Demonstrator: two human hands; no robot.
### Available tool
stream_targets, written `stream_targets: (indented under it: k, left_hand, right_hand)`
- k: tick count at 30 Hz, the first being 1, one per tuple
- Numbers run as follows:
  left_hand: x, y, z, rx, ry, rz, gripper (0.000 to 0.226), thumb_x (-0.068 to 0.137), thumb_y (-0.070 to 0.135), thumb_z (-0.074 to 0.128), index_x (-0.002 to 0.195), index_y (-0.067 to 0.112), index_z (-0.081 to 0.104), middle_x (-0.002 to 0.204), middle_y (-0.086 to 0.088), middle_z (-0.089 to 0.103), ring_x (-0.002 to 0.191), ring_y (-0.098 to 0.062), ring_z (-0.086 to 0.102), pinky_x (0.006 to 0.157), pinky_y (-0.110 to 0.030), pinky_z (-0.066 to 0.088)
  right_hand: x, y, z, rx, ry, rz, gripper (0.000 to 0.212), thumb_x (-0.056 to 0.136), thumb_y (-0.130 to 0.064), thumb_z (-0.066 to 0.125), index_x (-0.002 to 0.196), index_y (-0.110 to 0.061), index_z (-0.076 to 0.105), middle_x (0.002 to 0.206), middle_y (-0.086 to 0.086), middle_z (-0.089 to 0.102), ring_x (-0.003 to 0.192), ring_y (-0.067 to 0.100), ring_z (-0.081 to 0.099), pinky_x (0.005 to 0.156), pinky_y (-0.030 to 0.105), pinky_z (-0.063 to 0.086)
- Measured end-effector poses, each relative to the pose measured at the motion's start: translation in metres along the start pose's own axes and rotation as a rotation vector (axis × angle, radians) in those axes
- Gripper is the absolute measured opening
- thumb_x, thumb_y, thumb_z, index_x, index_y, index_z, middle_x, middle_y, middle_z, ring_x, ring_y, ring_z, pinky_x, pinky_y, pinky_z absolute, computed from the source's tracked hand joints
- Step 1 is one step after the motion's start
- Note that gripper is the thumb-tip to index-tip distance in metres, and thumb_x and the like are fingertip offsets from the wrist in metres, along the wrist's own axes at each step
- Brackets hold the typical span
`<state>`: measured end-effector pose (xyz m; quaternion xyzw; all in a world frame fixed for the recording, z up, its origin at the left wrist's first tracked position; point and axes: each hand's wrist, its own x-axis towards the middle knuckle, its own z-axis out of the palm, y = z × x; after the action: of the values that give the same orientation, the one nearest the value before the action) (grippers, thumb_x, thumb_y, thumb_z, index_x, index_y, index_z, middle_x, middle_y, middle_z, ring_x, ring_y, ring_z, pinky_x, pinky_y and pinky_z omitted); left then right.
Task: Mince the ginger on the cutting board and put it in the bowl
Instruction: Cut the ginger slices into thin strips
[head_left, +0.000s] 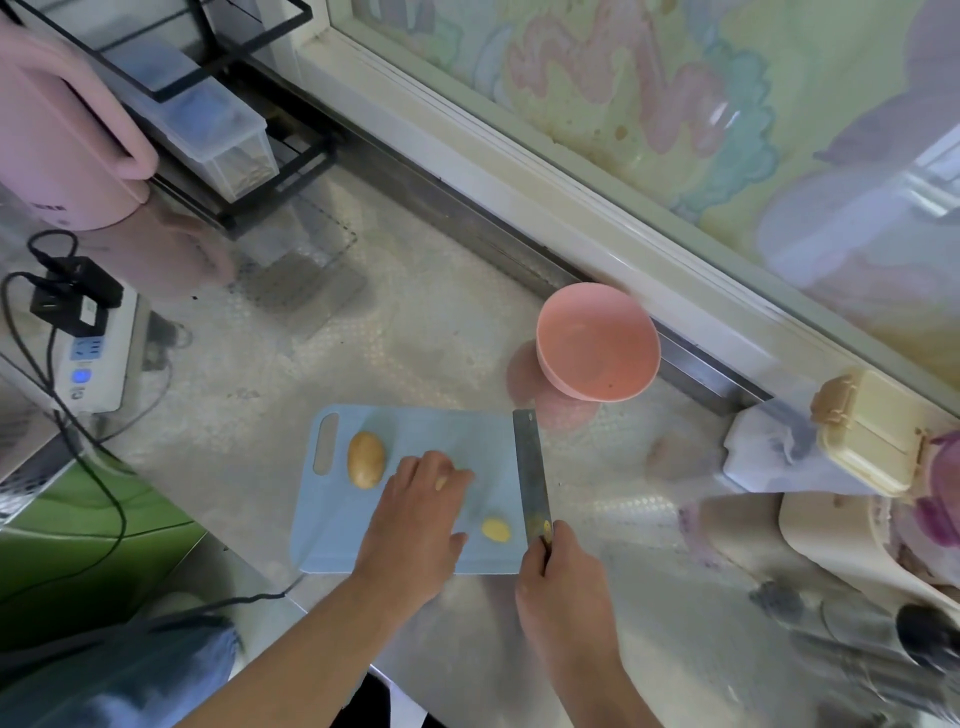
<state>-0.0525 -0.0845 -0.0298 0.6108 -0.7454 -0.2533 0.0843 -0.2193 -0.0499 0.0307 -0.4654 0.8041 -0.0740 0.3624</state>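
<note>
Nearest to you, at the front edge of the counter (415, 322), your right hand (558, 577) was curled around the handle of a cleaver (531, 467), whose blade ran away from you along the right edge of the blue cutting board (415, 436). A small yellow scrap clung to the blade just above your fingers. Your left hand (415, 514) lay palm down on the board, fingers bent over a pale piece of ginger (440, 483) that showed only as a sliver between them; whether you pinched it or merely pressed it, you could not tell from this view. Just right of that hand, between it and the blade, lay a cut yellow ginger slice (496, 529), touching neither. Left of your hand, near the board's handle slot, sat a whole brown ginger lump (366, 460), apart from your fingers.

Beyond the board's far right corner stood the pink bowl (597, 343), tipped toward you and close to the window frame (519, 197), with the cleaver's tip pointing roughly at it. To your right a cream lidded box (867, 431) rested on a white block, and blurred dark utensils lay nearer along that side. To your left a power strip (93, 364) with black plugs and trailing cables sat at the counter's edge. Farthest off, at the back left, stood a pink kettle (62, 145) and a black wire rack (223, 119) holding a clear container.
</note>
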Motion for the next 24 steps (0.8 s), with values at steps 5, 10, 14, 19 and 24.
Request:
stream_targets:
  k: [5,10,14,19,24]
  left_hand:
    - [0.010,0.025,0.013,0.088,-0.074,0.166,0.034,0.091,0.035,0.074,0.123,0.030,0.065,0.121,0.008,0.054,0.113,-0.022,0.047,0.098,-0.034,0.041]
    - [0.012,0.038,0.021,0.228,-0.177,0.164,0.025,0.096,0.021,0.064,0.120,0.022,0.058,0.117,0.000,0.056,0.113,-0.025,0.049,0.096,-0.037,0.035]
    - [0.011,0.038,0.013,0.114,-0.107,0.150,0.019,0.078,0.021,0.081,0.083,0.026,0.064,0.077,0.005,0.060,0.078,-0.018,0.061,0.069,-0.030,0.046]
    - [0.010,0.020,-0.012,-0.617,0.181,-0.480,0.011,0.093,0.027,0.073,0.083,0.027,0.068,0.076,0.011,0.070,0.073,-0.005,0.065,0.066,-0.024,0.053]
    - [0.000,-0.006,-0.017,-0.746,0.115,-0.698,0.011,0.089,0.019,0.078,0.082,0.025,0.071,0.073,0.004,0.075,0.068,-0.015,0.073,0.075,-0.039,0.062]
  right_hand:
    - [0.003,0.004,-0.005,-0.008,0.025,0.002,0.022,0.099,-0.024,0.041,0.077,-0.020,0.040,0.066,0.003,0.058,0.054,0.022,0.050,0.048,0.034,0.035]
    - [0.004,0.008,-0.006,0.005,0.039,0.002,0.023,0.099,-0.027,0.041,0.076,-0.022,0.041,0.067,0.003,0.059,0.054,0.022,0.052,0.047,0.033,0.037]
    - [0.004,0.008,-0.004,0.014,0.034,-0.011,0.024,0.099,-0.026,0.040,0.076,-0.023,0.039,0.065,0.003,0.058,0.054,0.023,0.052,0.048,0.034,0.037]
    - [0.004,0.004,-0.002,0.044,0.008,-0.006,0.025,0.099,-0.024,0.039,0.074,-0.021,0.037,0.063,0.002,0.054,0.050,0.019,0.044,0.047,0.033,0.033]
    - [0.002,-0.002,0.003,0.017,-0.057,-0.039,0.025,0.099,-0.027,0.038,0.075,-0.022,0.037,0.064,0.003,0.055,0.049,0.018,0.046,0.046,0.032,0.032]
